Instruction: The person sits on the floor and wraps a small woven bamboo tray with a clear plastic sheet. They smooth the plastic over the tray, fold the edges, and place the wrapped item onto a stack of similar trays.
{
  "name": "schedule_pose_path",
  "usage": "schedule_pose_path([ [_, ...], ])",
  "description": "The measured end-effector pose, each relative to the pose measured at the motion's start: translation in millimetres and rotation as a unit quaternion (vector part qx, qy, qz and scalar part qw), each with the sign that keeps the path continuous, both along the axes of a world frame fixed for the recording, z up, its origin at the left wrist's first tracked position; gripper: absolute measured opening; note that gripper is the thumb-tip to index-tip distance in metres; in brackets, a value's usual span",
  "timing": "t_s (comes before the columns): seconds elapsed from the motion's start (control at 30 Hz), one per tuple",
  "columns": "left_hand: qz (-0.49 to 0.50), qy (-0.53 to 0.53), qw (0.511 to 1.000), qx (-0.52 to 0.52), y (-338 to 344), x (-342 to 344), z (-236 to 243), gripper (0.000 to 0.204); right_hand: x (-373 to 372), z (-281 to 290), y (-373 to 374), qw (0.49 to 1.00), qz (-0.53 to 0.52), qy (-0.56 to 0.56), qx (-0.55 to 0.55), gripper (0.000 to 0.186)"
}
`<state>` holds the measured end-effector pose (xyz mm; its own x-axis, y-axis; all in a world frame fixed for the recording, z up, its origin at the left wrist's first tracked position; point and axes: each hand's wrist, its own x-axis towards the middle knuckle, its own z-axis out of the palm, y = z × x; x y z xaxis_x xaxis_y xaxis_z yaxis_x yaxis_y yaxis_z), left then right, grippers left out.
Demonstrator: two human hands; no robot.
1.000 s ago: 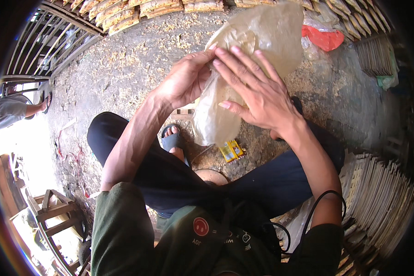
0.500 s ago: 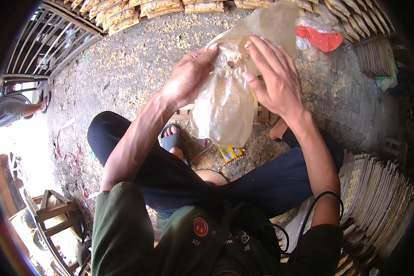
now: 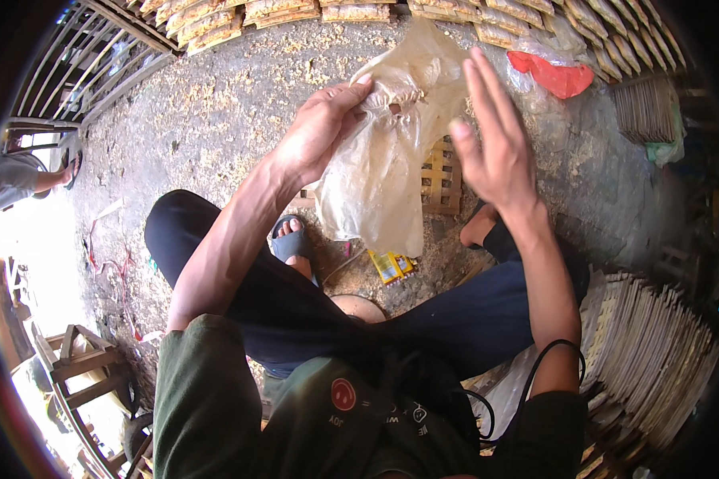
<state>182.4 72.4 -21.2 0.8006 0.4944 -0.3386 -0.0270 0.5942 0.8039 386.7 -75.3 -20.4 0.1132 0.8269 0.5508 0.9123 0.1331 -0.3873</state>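
A crumpled, translucent plastic bag (image 3: 379,180) hangs in front of me, with a small hole in its gathered upper part. My left hand (image 3: 323,128) pinches its left edge between thumb and fingers. To the right, my right hand (image 3: 499,152) is held up apart from the bag, its fingers stretched out and the thumb spread, with nothing in it. Behind the bag, a slatted wooden frame (image 3: 442,180) lies on the floor, partly hidden. Below the bag lies a yellow packet (image 3: 391,267), near my sandalled foot.
Filled packs (image 3: 355,13) are stacked along the far edge. A red plastic piece (image 3: 550,73) lies at the far right among clear plastic. Stacks of thin slats (image 3: 651,351) stand at my right, and a wooden stool (image 3: 84,367) at my left. Crumbs litter the concrete floor (image 3: 216,120).
My right hand has come away from the bag and moved right. The bag has shifted slightly left and spread flatter, uncovering more of the slatted frame. My left hand keeps its grip.
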Motion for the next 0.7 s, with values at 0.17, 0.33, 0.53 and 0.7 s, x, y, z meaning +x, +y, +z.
schedule_pose_path([
  [0.17, -0.011, 0.006, 0.999, 0.031, 0, -2, -2, 0.036, 1, -9, 1, 0.979, 0.058, -0.150, -0.125, 0.062],
  [0.33, -0.084, 0.096, 0.981, 0.147, 9, -7, -23, 0.044, 20, 16, -3, 0.997, -0.008, 0.037, -0.060, 0.056],
  [0.53, -0.066, 0.043, 0.987, 0.138, 4, -13, -6, 0.045, 12, 3, 0, 0.966, 0.059, -0.221, -0.125, 0.076],
  [0.7, -0.051, 0.038, 0.994, 0.087, 12, -26, -3, 0.049, 51, -10, -7, 0.960, -0.113, -0.121, -0.227, 0.076],
])
